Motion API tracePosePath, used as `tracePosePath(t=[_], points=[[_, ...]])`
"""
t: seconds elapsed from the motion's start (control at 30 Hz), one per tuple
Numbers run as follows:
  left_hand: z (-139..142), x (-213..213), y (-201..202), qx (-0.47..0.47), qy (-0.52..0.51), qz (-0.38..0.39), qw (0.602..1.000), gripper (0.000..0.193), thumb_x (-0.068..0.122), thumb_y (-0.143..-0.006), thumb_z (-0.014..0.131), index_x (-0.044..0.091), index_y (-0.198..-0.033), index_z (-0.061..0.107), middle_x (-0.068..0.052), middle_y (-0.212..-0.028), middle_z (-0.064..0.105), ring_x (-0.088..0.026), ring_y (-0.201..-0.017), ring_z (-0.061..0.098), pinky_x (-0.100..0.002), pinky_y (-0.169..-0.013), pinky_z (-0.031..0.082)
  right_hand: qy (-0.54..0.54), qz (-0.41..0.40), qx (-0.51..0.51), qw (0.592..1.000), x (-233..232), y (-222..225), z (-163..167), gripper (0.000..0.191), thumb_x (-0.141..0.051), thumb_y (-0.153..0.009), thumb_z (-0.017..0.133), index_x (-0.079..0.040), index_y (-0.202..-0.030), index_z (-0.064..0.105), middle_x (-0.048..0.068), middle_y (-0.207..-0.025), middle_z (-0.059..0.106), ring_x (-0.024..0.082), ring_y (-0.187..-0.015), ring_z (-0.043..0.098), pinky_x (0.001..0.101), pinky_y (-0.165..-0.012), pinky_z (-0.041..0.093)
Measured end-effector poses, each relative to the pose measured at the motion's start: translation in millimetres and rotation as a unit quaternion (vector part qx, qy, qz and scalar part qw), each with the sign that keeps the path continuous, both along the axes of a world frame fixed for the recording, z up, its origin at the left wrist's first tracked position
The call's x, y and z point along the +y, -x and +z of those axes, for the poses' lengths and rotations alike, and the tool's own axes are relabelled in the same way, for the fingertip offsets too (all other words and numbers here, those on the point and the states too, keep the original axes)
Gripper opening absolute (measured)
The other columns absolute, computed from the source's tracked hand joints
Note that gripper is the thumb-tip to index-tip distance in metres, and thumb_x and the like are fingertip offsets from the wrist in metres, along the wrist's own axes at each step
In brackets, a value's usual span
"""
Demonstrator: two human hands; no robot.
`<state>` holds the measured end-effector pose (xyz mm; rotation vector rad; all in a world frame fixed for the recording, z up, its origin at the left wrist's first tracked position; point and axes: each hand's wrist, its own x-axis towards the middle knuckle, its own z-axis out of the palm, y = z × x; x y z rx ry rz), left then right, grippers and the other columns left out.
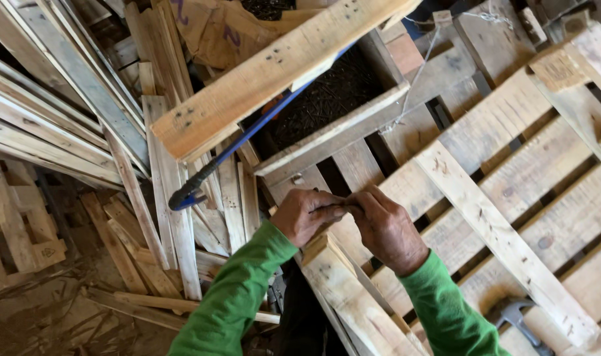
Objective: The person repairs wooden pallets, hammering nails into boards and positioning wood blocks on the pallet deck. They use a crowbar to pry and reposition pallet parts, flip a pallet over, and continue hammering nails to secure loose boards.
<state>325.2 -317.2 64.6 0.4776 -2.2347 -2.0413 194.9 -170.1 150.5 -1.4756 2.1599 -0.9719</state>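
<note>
1. While pinched between the fingertips of the left hand (306, 214) and right hand (386, 229), both sets pressed together around it, thin dark nail (333, 206) held above the near edge of the pallet (485, 217); could slip and vanish through the slat gaps, or prick a fingertip.
2. Balanced loosely over the box, the long plank (274, 69) could slide off if knocked, onto the blue pry bar (248, 135) beneath.
3. Near right, hammer (515, 315) lying flat on the slats.
4. Far centre, open wooden box (340, 128) filled with a dark mass, apparently nails; cannot tell for certain.
</note>
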Motion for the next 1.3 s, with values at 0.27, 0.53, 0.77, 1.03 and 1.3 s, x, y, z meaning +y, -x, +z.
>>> tracePosePath(t=[0.27,0.53,0.77,1.03,1.3], points=[[-26,-77,57,0.064,-0.111,0.068,0.989,0.018,0.013,-0.105,0.059,-0.003,-0.110,0.064,-0.009,-0.090,0.077,-0.016,-0.082,0.077,-0.031,-0.072,0.062,0.020,-0.017,-0.052,0.998,-79,92,-44,0.023,-0.004,-0.092,0.071,-0.001,-0.114,0.069,0.013,-0.099,0.072,0.029,-0.083,0.074,0.0344,-0.071,0.059],[-93,-68,162,0.171,-0.145,0.312,0.923,0.019,0.004,-0.101,0.053,0.001,-0.120,0.056,-0.011,-0.096,0.075,-0.016,-0.087,0.074,-0.034,-0.082,0.064,-0.132,0.021,0.207,0.969,-157,195,-132,0.040,0.004,-0.082,0.070,-0.012,-0.118,0.071,0.013,-0.118,0.067,0.037,-0.108,0.067,0.0464,-0.092,0.055],[-119,-73,175,0.141,-0.176,0.392,0.892,0.014,0.000,-0.101,0.045,0.000,-0.112,0.055,-0.012,-0.101,0.066,-0.013,-0.082,0.065,-0.034,-0.071,0.067,-0.316,0.062,0.126,0.938,-209,227,-159,0.070,0.001,-0.073,0.071,-0.024,-0.137,0.060,0.021,-0.140,0.049,0.044,-0.114,0.061,0.0525,-0.092,0.051],[-93,-76,182,0.118,0.010,0.422,0.899,0.037,0.006,-0.108,0.042,-0.001,-0.144,0.047,-0.013,-0.108,0.067,-0.016,-0.094,0.066,-0.033,-0.088,0.058,-0.297,0.120,0.126,0.939,-209,231,-168,0.057,0.000,-0.080,0.065,-0.021,-0.134,0.066,0.016,-0.140,0.055,0.046,-0.114,0.062,0.0547,-0.095,0.050],[-83,-75,189,0.114,-0.010,0.463,0.879,0.037,0.018,-0.113,0.043,0.000,-0.145,0.047,-0.017,-0.128,0.070,-0.022,-0.097,0.070,-0.033,-0.084,0.060,-0.032,0.107,0.242,0.964,-187,222,-138,0.023,-0.011,-0.077,0.078,-0.012,-0.100,0.076,0.016,-0.112,0.066,0.038,-0.097,0.064,0.0497,-0.086,0.052]])
